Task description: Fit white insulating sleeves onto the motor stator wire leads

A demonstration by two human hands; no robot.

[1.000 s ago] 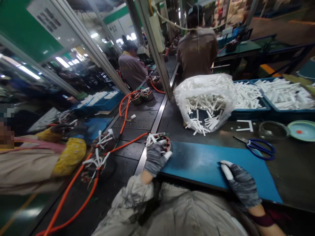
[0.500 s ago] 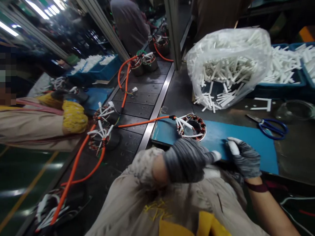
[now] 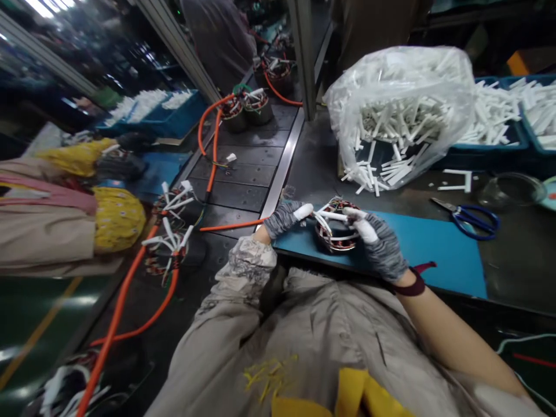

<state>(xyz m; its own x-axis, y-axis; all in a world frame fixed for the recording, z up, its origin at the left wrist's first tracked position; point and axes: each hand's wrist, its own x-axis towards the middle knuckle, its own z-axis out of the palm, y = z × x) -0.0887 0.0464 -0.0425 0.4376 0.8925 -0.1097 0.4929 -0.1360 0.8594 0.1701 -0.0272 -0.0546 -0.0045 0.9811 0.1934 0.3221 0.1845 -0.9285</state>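
On the blue mat (image 3: 438, 255) stands a motor stator (image 3: 341, 246), a ring of copper windings with white sleeves (image 3: 332, 216) over its leads. An orange cable (image 3: 232, 225) runs to it from the left. My left hand (image 3: 284, 221), in a grey glove with white fingertips, is closed round the cable's end beside the stator. My right hand (image 3: 382, 243), gloved alike, pinches at the tip of a white sleeve over the ring's right side. Its fingers partly hide that tip.
Behind the mat, a clear plastic bag (image 3: 402, 87) spills white tubes. Blue bins (image 3: 486, 152) of tubes stand right of it. Blue-handled scissors (image 3: 475, 222) lie at the mat's right. More stators (image 3: 167, 255) with orange cables sit left. A co-worker's yellow sleeve (image 3: 119, 220) is beyond them.
My left hand has moved from my lap up to the cable at the stator. My right hand has moved left from the mat's front edge to the stator's sleeves.
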